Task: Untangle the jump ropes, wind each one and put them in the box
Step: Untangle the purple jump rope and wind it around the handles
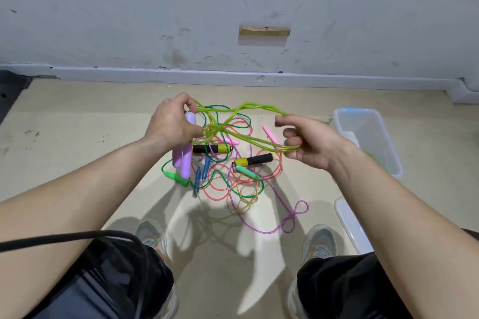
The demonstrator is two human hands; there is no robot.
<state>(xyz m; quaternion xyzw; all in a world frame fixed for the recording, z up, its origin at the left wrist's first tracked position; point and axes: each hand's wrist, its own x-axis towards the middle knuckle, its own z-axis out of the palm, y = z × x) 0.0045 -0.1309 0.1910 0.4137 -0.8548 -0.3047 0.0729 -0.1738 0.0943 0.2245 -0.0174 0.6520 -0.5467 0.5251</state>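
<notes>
My left hand (172,122) grips two lilac handles (184,160) and pinches loops of a lime-green rope (241,137) above the floor. The same loops stretch across to my right hand (308,142), whose curled fingers hook them. Below lies a tangle of ropes: a dark green rope (220,184) with green handles, a red rope (274,176), a purple speckled rope (293,217), two black-and-yellow handles (255,160), pink handles (269,133) and blue handles (202,173). A clear plastic box (388,147) stands at the right.
The box's clear lid (350,225) lies on the floor by my right leg. My two shoes (151,233) rest just behind the tangle. A black cable (77,237) crosses my left thigh. A white wall with a skirting strip closes the far side.
</notes>
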